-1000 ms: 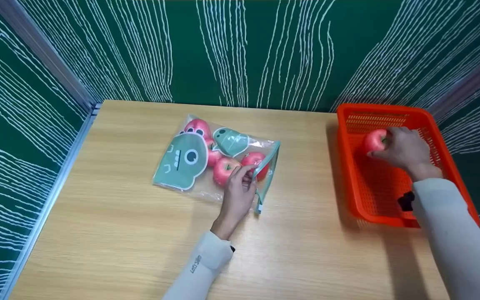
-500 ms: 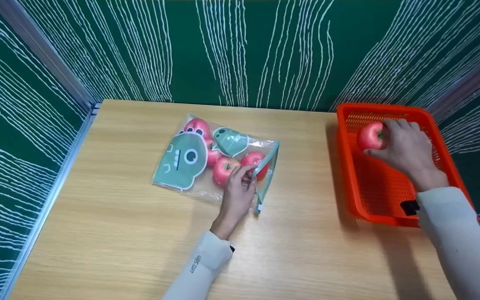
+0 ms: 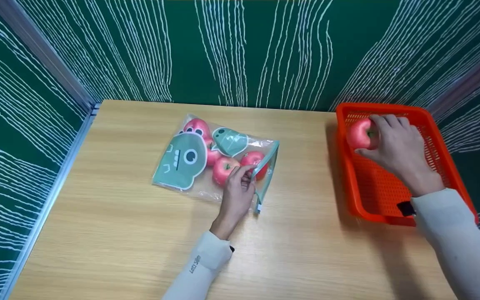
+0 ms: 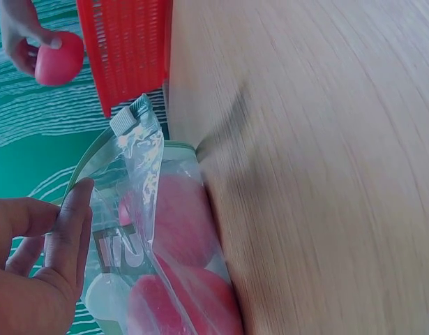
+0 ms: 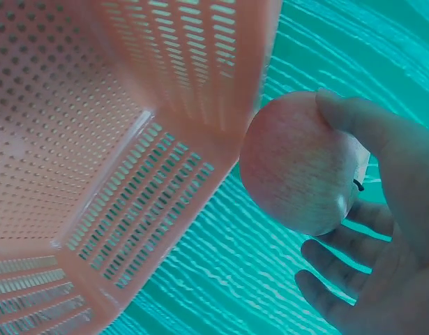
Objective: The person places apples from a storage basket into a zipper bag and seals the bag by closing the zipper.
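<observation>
A clear zip bag (image 3: pixel 204 193) with green cartoon print lies on the table, several red apples (image 3: pixel 224 170) inside it. My left hand (image 3: pixel 238 189) pinches the bag's green-edged mouth between thumb and fingers; in the left wrist view the white zip slider (image 4: pixel 123 121) sits near the mouth's end. My right hand (image 3: pixel 402 148) holds another red apple (image 3: pixel 359 133) by thumb and fingers. From the right wrist view, that apple (image 5: pixel 298 164) is raised above the rim of the orange basket (image 5: pixel 151 202), its dark stem facing the palm.
The orange plastic basket (image 3: pixel 350 196) with perforated walls stands at the table's right side, and its visible floor bears no other apple. Wood tabletop (image 3: pixel 298 250) lies between bag and basket. Green walls with white lines (image 3: pixel 256 54) rise behind the table.
My right hand has lifted the apple up from inside the basket and shifted it left toward the basket's left rim. The left hand and the bag have stayed in place.
</observation>
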Available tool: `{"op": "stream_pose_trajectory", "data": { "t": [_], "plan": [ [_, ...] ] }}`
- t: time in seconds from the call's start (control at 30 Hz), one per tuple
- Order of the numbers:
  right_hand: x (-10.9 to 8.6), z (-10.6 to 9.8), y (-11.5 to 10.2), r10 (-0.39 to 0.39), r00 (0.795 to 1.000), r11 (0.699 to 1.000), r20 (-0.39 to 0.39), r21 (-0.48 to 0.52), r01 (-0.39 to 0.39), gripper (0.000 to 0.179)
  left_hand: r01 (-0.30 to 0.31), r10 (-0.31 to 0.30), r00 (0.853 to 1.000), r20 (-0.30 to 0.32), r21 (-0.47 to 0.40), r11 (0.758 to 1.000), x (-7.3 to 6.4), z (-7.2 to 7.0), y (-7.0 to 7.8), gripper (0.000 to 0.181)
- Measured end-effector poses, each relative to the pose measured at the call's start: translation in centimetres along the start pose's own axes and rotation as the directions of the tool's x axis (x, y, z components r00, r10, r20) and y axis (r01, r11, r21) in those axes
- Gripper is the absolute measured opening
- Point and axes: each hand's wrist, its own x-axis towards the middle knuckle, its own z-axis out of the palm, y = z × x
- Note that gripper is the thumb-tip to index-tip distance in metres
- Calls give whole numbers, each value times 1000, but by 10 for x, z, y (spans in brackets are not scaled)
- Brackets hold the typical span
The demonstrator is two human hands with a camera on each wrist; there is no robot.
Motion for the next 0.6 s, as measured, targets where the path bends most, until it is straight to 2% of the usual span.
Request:
{"op": "stream_pose_trajectory", "data": {
  "t": [0.33, 0.6],
  "plan": [
    [-6, -2, -22, -100, 994, 995, -34, 3, 101, 99, 41, -42, 999, 17, 26, 999, 0, -1, 3, 40],
    [-13, 3, -42, -185, 982, 983, -47, -6, 184, 95, 36, -37, 999, 15, 16, 999, -1, -2, 2, 41]
  ]
}}
